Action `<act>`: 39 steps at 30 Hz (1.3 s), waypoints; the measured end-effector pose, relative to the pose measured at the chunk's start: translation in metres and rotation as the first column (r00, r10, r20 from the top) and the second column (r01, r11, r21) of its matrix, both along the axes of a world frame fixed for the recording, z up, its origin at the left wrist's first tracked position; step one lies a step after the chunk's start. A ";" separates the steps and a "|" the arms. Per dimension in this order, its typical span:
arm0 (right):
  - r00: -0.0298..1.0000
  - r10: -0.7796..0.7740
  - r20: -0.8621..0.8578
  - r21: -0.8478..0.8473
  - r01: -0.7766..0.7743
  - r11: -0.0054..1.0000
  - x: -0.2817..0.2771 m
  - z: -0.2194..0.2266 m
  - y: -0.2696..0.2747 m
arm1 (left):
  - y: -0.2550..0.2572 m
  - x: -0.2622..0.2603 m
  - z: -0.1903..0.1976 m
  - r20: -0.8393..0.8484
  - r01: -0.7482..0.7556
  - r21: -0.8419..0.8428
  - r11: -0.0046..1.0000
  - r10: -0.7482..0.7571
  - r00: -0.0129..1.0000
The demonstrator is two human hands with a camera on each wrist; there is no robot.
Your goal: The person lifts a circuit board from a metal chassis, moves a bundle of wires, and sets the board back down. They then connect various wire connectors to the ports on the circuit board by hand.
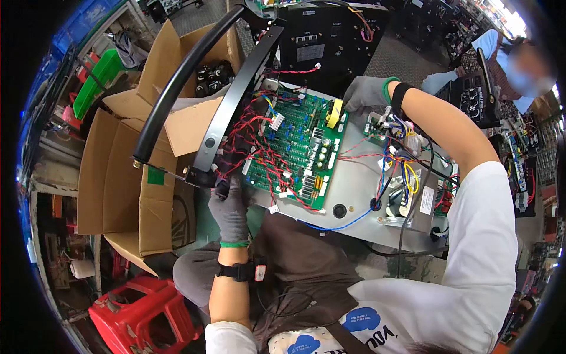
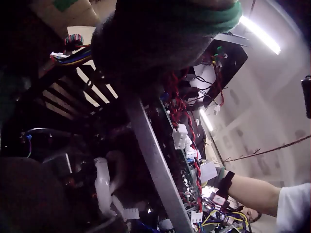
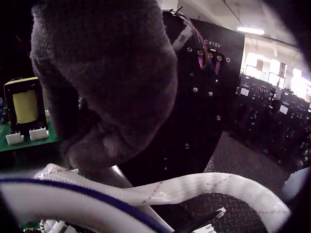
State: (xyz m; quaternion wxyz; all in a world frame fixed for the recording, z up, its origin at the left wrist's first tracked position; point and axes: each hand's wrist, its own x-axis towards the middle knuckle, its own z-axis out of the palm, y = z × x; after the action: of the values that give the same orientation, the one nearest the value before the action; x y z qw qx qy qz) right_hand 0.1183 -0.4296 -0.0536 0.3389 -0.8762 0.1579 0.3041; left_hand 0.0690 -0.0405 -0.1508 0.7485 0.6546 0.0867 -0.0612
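Observation:
A grey metal panel [image 1: 365, 218] carries a green circuit board [image 1: 295, 141] with many twisted red wires [image 1: 244, 133]. My gloved left hand [image 1: 229, 206] grips the panel's near left edge, beside the lower end of a black handle [image 1: 191, 76]. In the left wrist view the glove [image 2: 146, 48] covers the end of the panel's metal edge. My gloved right hand [image 1: 365, 94] curls its fingers over the panel's far edge, next to a yellow transformer [image 1: 335, 114]. The right wrist view shows that glove [image 3: 107, 82] with bent fingers, above a white sleeved cable [image 3: 194, 188].
Behind the panel stands a black cabinet plate [image 1: 324, 41] with wires. Open cardboard boxes [image 1: 156, 194] are at the left, one holding black parts. A red plastic stool [image 1: 144, 315] sits at lower left. Another person [image 1: 525, 71] is at the upper right.

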 end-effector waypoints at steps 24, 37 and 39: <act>0.994 0.106 0.006 -0.138 -0.104 0.985 0.002 0.009 0.009 | -0.050 -0.039 0.047 0.057 0.180 0.348 0.920 -0.213 0.975; 0.999 0.000 -0.040 0.026 0.001 1.000 0.006 -0.003 -0.003 | 0.004 -0.024 0.007 0.226 -0.006 0.184 0.983 -0.036 0.973; 0.999 -0.024 -0.029 0.044 0.025 0.999 0.003 -0.001 -0.001 | 0.001 -0.019 0.008 0.243 0.029 0.187 0.982 -0.075 0.967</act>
State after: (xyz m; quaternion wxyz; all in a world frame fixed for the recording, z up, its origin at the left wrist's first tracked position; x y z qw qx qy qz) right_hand 0.1217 -0.4308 -0.0547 0.3596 -0.8620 0.1667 0.3160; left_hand 0.0500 -0.0391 -0.1432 0.6887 0.7247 -0.0196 0.0099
